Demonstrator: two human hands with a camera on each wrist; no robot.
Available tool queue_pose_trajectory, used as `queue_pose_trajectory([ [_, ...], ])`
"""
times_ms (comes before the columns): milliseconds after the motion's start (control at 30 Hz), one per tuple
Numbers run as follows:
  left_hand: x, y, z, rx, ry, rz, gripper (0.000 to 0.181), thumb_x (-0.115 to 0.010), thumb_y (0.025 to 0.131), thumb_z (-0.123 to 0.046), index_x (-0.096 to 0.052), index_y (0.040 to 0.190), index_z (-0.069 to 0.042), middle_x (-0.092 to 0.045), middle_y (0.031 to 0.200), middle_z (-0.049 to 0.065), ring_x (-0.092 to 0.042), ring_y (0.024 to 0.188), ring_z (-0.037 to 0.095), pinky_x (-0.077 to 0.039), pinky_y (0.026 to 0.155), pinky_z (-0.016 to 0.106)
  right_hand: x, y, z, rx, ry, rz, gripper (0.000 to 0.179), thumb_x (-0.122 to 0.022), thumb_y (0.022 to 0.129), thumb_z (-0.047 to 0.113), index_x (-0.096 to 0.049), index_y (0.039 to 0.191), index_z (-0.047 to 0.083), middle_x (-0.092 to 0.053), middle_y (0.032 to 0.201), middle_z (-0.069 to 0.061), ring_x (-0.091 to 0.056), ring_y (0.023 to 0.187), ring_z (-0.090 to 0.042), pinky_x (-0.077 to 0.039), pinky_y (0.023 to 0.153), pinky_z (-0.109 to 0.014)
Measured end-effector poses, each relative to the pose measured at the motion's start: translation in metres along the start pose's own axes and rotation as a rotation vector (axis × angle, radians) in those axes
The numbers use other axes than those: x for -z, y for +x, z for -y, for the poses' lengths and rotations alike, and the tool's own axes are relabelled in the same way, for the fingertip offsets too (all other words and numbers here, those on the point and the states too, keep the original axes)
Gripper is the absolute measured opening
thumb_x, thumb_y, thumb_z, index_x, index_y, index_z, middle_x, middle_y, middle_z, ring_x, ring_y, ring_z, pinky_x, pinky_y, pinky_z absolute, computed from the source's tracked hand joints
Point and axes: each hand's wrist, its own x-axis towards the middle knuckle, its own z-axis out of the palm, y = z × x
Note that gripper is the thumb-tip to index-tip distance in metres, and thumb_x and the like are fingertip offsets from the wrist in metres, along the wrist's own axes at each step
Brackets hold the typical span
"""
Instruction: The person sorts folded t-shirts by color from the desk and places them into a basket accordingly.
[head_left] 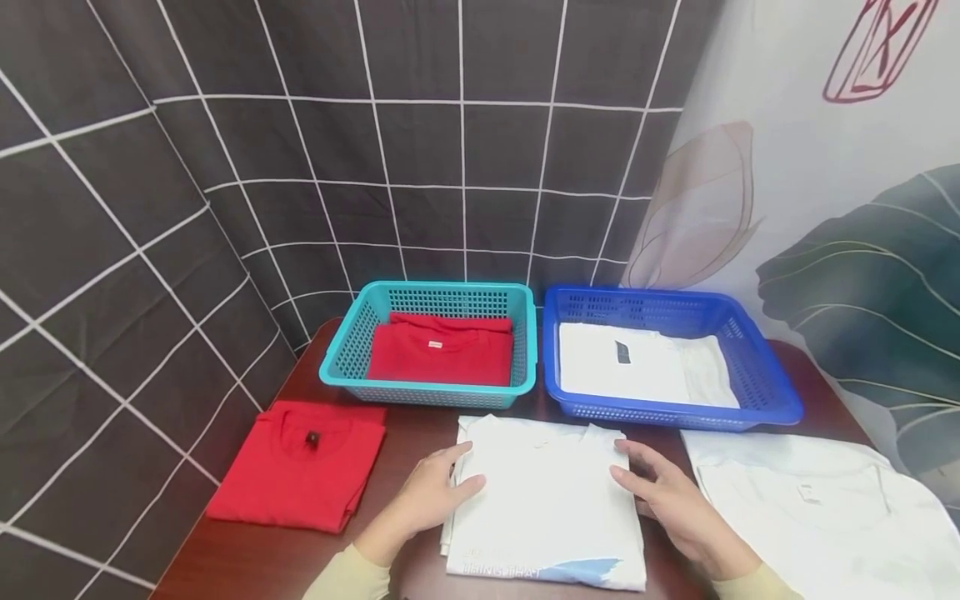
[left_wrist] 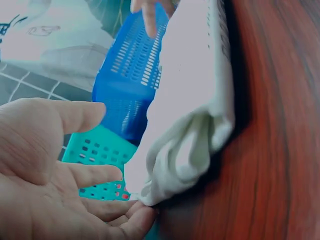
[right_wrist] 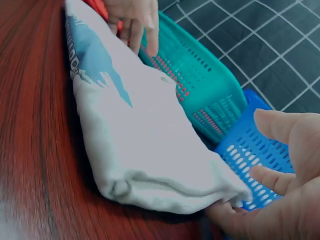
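A folded white T-shirt [head_left: 547, 492] with a blue print and lettering along its near edge lies on the table in front of me. My left hand [head_left: 438, 492] is at its left side, thumb apart from the fingers. In the left wrist view, the lower fingertips [left_wrist: 142, 217] touch a corner of the folded shirt [left_wrist: 185, 100]. On the opposite side is my right hand [head_left: 671, 500], its thumb and index finger spread near the edge. The right wrist view shows its lower fingers partly hidden beneath the shirt's corner [right_wrist: 235, 192].
Behind the shirt stand a teal basket [head_left: 337, 379] holding folded red shirts [head_left: 442, 354] and a blue basket [head_left: 780, 400] holding folded white shirts [head_left: 637, 367]. A folded red shirt [head_left: 300, 467] lies at left, and another white shirt [head_left: 810, 508] at right, on the brown table [head_left: 225, 558].
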Motion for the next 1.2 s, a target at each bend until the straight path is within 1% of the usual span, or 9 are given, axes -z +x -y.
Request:
queue_pose_trajectory([
  [167,-0.005,0.005,0.0,0.148,-0.33,0.019,0.063,-0.065,0.082,-0.041,-0.046,0.133,-0.011,-0.043,0.13,0.014,-0.044,0.112,0.03,-0.04,0.091,0.046,-0.004,0.006,0.0,-0.055,0.188,0.089,0.063,-0.06,0.087,0.029,-0.03,0.14,0.012,-0.003,0.149,-0.014,-0.015,0.132,-0.034,-0.025,0.1,-0.053],
  [267,-0.005,0.008,0.0,0.188,-0.541,0.049,0.062,-0.067,0.082,-0.034,-0.044,0.135,-0.011,-0.039,0.133,0.014,-0.04,0.117,0.03,-0.038,0.095,0.045,-0.007,0.01,0.0,-0.062,0.243,0.156,0.063,-0.06,0.088,0.027,-0.029,0.141,0.011,-0.02,0.144,-0.018,-0.03,0.126,-0.034,-0.033,0.098,-0.047],
  [367,-0.005,0.011,0.0,0.194,-0.634,0.107,0.062,-0.068,0.082,-0.03,-0.043,0.136,-0.013,-0.039,0.135,0.011,-0.036,0.121,0.028,-0.035,0.098,0.044,-0.01,0.014,-0.002,-0.041,0.222,0.177,0.06,-0.061,0.088,0.024,-0.033,0.139,0.01,-0.043,0.127,-0.021,-0.053,0.105,-0.032,-0.046,0.085,-0.04],
  [500,-0.006,0.012,0.002,0.162,-0.587,0.155,0.06,-0.07,0.08,-0.026,-0.046,0.134,-0.015,-0.043,0.131,0.007,-0.038,0.117,0.025,-0.039,0.093,0.04,-0.014,0.018,-0.006,0.022,0.055,0.092,0.058,-0.069,0.081,0.023,-0.044,0.133,0.013,-0.048,0.12,-0.017,-0.059,0.09,-0.028,-0.05,0.075,-0.038],
  [667,-0.008,0.016,0.009,0.085,-0.563,0.175,0.061,-0.069,0.079,-0.009,-0.044,0.135,-0.013,-0.046,0.126,0.009,-0.046,0.108,0.023,-0.045,0.087,0.036,-0.018,0.023,-0.01,0.122,-0.247,-0.059,0.06,-0.077,0.071,0.027,-0.053,0.125,0.019,-0.044,0.13,-0.011,-0.049,0.104,-0.024,-0.043,0.085,-0.038],
  [733,-0.009,0.017,0.011,0.068,-0.549,0.181,0.063,-0.069,0.078,-0.005,-0.043,0.136,-0.013,-0.046,0.126,0.009,-0.048,0.107,0.023,-0.045,0.087,0.036,-0.018,0.024,-0.012,0.143,-0.316,-0.094,0.059,-0.078,0.07,0.027,-0.054,0.123,0.02,-0.044,0.132,-0.01,-0.045,0.107,-0.023,-0.038,0.088,-0.039],
  [833,-0.01,0.017,0.014,0.052,-0.506,0.177,0.065,-0.069,0.078,-0.003,-0.043,0.136,-0.016,-0.046,0.128,0.007,-0.046,0.109,0.021,-0.042,0.09,0.036,-0.019,0.025,-0.014,0.161,-0.357,-0.111,0.057,-0.078,0.07,0.026,-0.055,0.122,0.021,-0.045,0.131,-0.01,-0.045,0.107,-0.024,-0.037,0.088,-0.04],
  [1067,-0.005,0.011,0.011,0.013,-0.521,0.168,0.065,-0.069,0.079,-0.007,-0.042,0.136,-0.02,-0.044,0.13,0.003,-0.045,0.113,0.022,-0.045,0.088,0.034,-0.019,0.017,-0.008,0.214,-0.377,-0.136,0.054,-0.078,0.07,0.03,-0.056,0.12,0.021,-0.049,0.127,-0.006,-0.042,0.114,-0.022,-0.034,0.092,-0.046],
  [1200,0.005,0.004,0.003,-0.029,-0.473,0.149,0.066,-0.071,0.079,-0.015,-0.042,0.136,-0.028,-0.044,0.13,-0.004,-0.042,0.115,0.02,-0.046,0.086,0.031,-0.019,0.003,0.006,0.208,-0.346,-0.161,0.056,-0.079,0.069,0.031,-0.057,0.119,0.022,-0.053,0.121,-0.006,-0.049,0.106,-0.021,-0.042,0.086,-0.038],
])
